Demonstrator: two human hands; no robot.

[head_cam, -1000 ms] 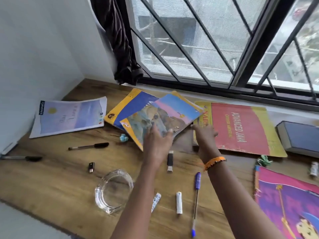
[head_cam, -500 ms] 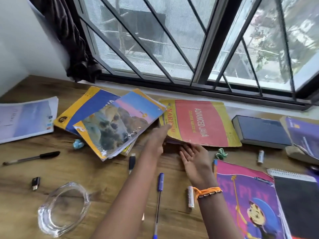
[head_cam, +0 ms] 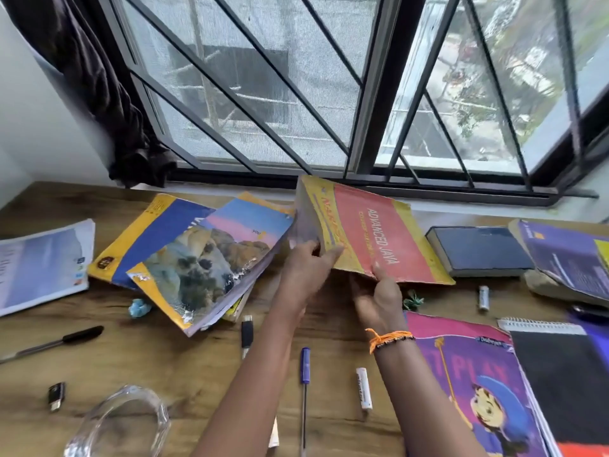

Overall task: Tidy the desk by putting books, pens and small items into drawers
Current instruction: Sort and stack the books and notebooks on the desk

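Note:
The red and yellow "Advanced Java" book [head_cam: 379, 232] is tilted up off the wooden desk [head_cam: 164, 361] at its left side. My left hand [head_cam: 304, 272] grips its left spine edge. My right hand [head_cam: 379, 300] holds its near edge, thumb on the cover. To the left lies a stack of two yellow-edged books, the top one [head_cam: 211, 262] picturing rocks, over a blue and yellow one [head_cam: 158, 232]. A blue pen [head_cam: 304, 384], a white tube [head_cam: 363, 387] and a black USB stick [head_cam: 246, 334] lie near my arms.
A dark blue book [head_cam: 478, 250], a purple book [head_cam: 570, 258], a cartoon-cover book [head_cam: 478, 390] and a spiral notebook [head_cam: 566, 384] fill the right side. A paper booklet [head_cam: 39, 265], black pen [head_cam: 56, 341], small black item [head_cam: 56, 395] and glass ashtray [head_cam: 122, 423] lie left. Window grille behind.
Both hands left the rock-picture book and moved right to the red book. They took hold of it and raised its left side off the desk. The view shifted right.

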